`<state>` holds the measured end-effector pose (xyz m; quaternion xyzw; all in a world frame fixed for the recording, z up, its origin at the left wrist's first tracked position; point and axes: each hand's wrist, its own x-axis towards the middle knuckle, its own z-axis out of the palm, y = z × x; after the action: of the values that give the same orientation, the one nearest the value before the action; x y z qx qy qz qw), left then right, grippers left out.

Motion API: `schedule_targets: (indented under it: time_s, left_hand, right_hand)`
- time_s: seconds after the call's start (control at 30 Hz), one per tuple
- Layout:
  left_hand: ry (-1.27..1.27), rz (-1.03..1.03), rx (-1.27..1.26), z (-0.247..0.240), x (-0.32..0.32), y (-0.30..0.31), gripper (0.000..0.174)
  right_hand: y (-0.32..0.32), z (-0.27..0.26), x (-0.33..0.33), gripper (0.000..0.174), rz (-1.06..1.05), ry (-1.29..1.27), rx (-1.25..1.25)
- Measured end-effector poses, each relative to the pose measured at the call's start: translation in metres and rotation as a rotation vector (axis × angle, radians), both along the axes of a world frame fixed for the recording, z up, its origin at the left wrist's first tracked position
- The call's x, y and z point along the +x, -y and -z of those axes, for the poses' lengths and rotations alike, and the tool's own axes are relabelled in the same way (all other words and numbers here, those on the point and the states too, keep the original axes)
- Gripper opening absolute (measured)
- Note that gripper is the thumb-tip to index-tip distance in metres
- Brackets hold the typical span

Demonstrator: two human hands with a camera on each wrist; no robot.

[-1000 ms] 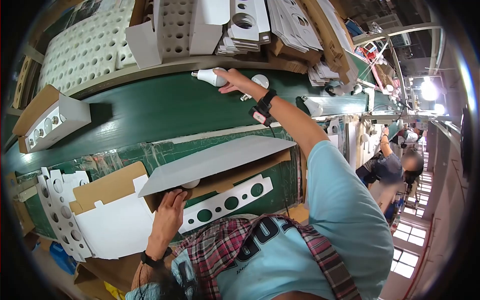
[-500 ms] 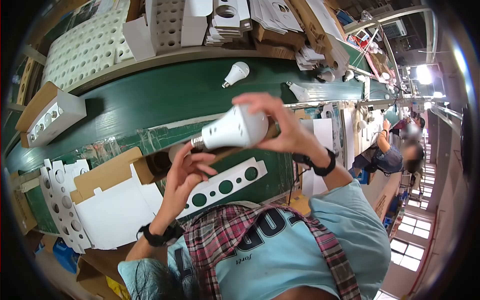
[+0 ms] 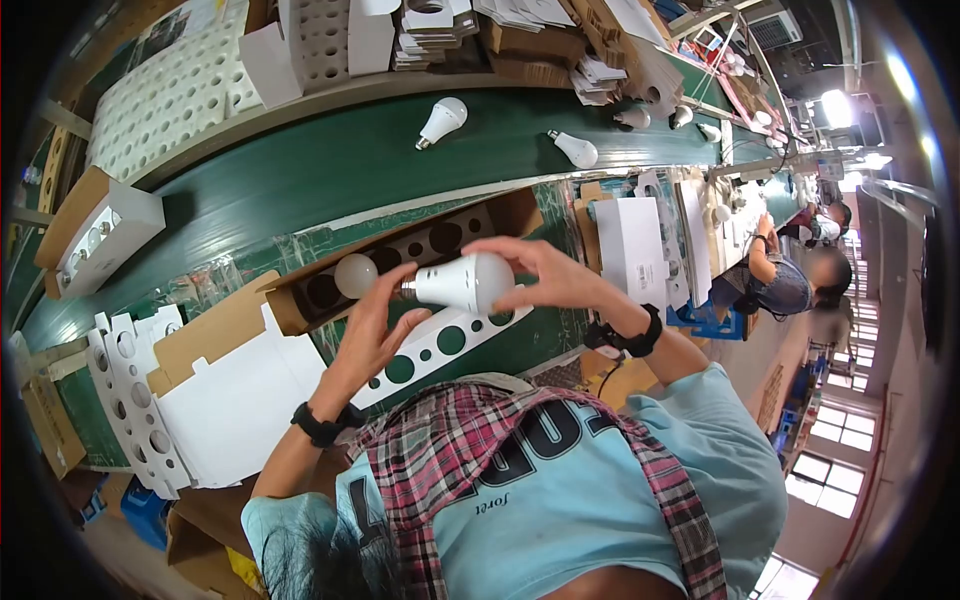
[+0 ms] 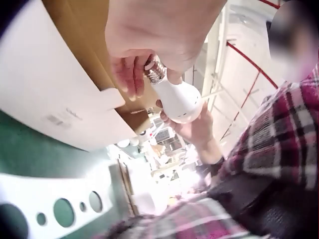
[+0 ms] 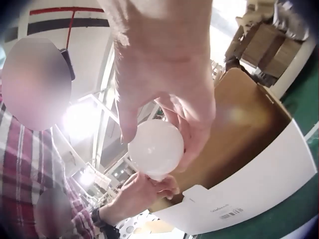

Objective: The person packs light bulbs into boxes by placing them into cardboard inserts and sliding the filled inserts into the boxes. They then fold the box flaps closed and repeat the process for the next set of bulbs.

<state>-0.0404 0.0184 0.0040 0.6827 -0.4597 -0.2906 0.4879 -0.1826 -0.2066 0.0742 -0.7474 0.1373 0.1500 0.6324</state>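
Note:
A white light bulb [image 3: 450,284] lies sideways in the air over the near side of a long open box [image 3: 520,212]. My right hand [image 3: 550,275] grips its round dome between thumb and fingers. At the metal screw base, my left hand [image 3: 365,345] has its fingertips close, thumb apart and below. In the left wrist view the screw base [image 4: 155,71] shows between the left fingers and thumb. Inside the box, brown within and white outside, is an insert with round holes; another bulb [image 3: 355,275] sits at its left end.
A flat white insert with holes [image 3: 475,340] lies before the box. White box blanks [image 3: 240,400] are at left. Two bulbs, a nearer one [image 3: 443,122] and a farther one [image 3: 574,149], lie on the green belt [image 3: 320,170]. A filled box [image 3: 110,240] stands far left.
My right hand has picked a bulb off the belt and brought it back over the box. My left hand has left the box edge for the bulb's base. The box now shows its inside.

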Motion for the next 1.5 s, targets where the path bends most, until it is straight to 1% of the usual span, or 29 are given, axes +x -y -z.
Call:
schedule_targets:
  time_s: [0.03, 0.07, 0.13, 0.17, 0.27, 0.3, 0.4, 0.5, 0.6, 0.63, 0.67, 0.73, 0.8, 0.83, 0.87, 0.9, 0.93, 0.97, 1.0, 1.03, 1.1, 1.13, 1.17, 1.2, 1.27, 1.37, 1.4, 1.47, 1.5]
  left_hand:
    - [0.059, -0.004, 0.081, 0.001, 0.007, 0.001, 0.056]
    - [0.226, 0.001, 0.072, 0.009, 0.012, 0.002, 0.056]
    - [0.559, 0.009, 0.054, 0.039, 0.017, 0.002, 0.055]
    - [0.58, 0.077, 0.141, 0.054, 0.017, -0.001, 0.046]
    - [0.702, 0.115, 0.235, 0.072, 0.015, -0.003, 0.038]
    - [0.676, 0.106, 0.247, 0.071, 0.014, -0.003, 0.036]
    - [0.627, 0.091, 0.266, 0.066, 0.011, -0.003, 0.035]
    - [0.637, 0.103, 0.243, 0.066, 0.012, -0.004, 0.039]
    - [0.637, 0.106, 0.237, 0.063, 0.011, -0.001, 0.043]
    - [0.63, 0.115, 0.256, 0.061, 0.012, -0.001, 0.044]
    - [0.625, 0.127, 0.274, 0.06, 0.013, -0.001, 0.044]
    - [0.594, 0.128, 0.299, 0.061, 0.013, -0.002, 0.043]
    - [0.576, 0.115, 0.307, 0.061, 0.013, -0.001, 0.041]
    - [0.574, 0.11, 0.303, 0.06, 0.013, -0.002, 0.04]
    - [0.572, 0.112, 0.299, 0.06, 0.012, -0.002, 0.039]
    - [0.571, 0.076, 0.289, 0.061, 0.01, -0.002, 0.034]
    - [0.571, 0.081, 0.291, 0.061, 0.009, -0.002, 0.033]
    - [0.573, 0.085, 0.292, 0.061, 0.01, -0.002, 0.033]
    - [0.576, 0.087, 0.293, 0.061, 0.011, -0.001, 0.032]
    - [0.587, 0.075, 0.294, 0.061, 0.01, -0.001, 0.032]
    - [0.579, 0.12, 0.337, 0.059, 0.011, -0.002, 0.038]
    - [0.589, 0.146, 0.351, 0.057, 0.012, -0.003, 0.042]
    - [0.549, 0.101, 0.354, 0.059, 0.01, -0.003, 0.041]
    - [0.531, 0.118, 0.374, 0.056, 0.011, -0.003, 0.044]
    - [0.516, 0.125, 0.389, 0.058, 0.01, -0.006, 0.047]
    - [0.464, 0.124, 0.397, 0.053, 0.012, -0.004, 0.048]
    - [0.439, 0.124, 0.417, 0.051, 0.011, -0.003, 0.048]
    - [0.482, 0.118, 0.395, 0.051, 0.012, -0.002, 0.048]
    - [0.507, 0.116, 0.382, 0.051, 0.013, -0.002, 0.047]
  right_hand:
    - [0.005, 0.009, 0.005, 0.065, 0.026, 0.02, -0.065]
    - [0.007, 0.011, 0.012, 0.059, 0.074, 0.025, -0.131]
    - [0.017, 0.032, 0.029, 0.053, 0.047, -0.08, -0.284]
    - [0.021, 0.046, 0.035, 0.054, 0.035, -0.176, -0.358]
    - [0.022, 0.093, 0.049, 0.069, -0.066, -0.106, -0.607]
    - [0.013, 0.097, 0.054, 0.071, -0.044, -0.002, -0.672]
    - [-0.005, 0.098, 0.063, 0.068, -0.012, -0.082, -0.716]
    - [-0.008, 0.138, 0.054, 0.059, -0.15, 0.139, -0.852]
    - [-0.006, 0.159, 0.056, 0.05, -0.314, 0.348, -0.977]
    - [-0.008, 0.161, 0.056, 0.043, -0.271, 0.326, -0.967]
    - [-0.008, 0.159, 0.049, 0.044, -0.317, 0.331, -0.989]
    - [-0.002, 0.119, 0.044, 0.046, -0.417, 0.351, -1.045]
    - [0.015, 0.044, 0.072, 0.056, -0.393, -0.287, -0.655]
    - [0.03, 0.011, 0.08, 0.054, -0.316, -0.408, -0.201]
    - [0.054, -0.002, 0.077, 0.049, -0.265, -0.42, 0.092]
    - [0.08, -0.022, 0.089, 0.05, -0.371, -0.405, 0.056]
    - [0.109, -0.018, 0.095, 0.05, -0.265, -0.289, 0.084]
    - [0.132, -0.012, 0.106, 0.051, -0.173, -0.14, 0.01]
    - [0.147, 0.005, 0.118, 0.051, 0.076, -0.139, -0.095]
    - [0.164, 0.03, 0.129, 0.055, 0.191, -0.088, -0.145]
    - [0.178, 0.085, 0.153, 0.071, 0.314, -0.154, -0.265]
    - [0.182, 0.108, 0.167, 0.088, 0.272, -0.229, -0.268]
    - [0.184, 0.133, 0.182, 0.099, 0.261, -0.292, -0.264]
    - [0.178, 0.143, 0.197, 0.101, 0.257, -0.355, -0.271]
    - [0.166, 0.156, 0.221, 0.096, 0.261, -0.427, -0.288]
    - [0.157, 0.186, 0.236, 0.086, 0.09, -0.355, -0.105]
    - [0.158, 0.19, 0.234, 0.081, 0.07, -0.335, -0.041]
    - [0.159, 0.199, 0.232, 0.07, 0.029, -0.292, 0.083]
    - [0.157, 0.193, 0.227, 0.066, 0.035, -0.278, 0.142]
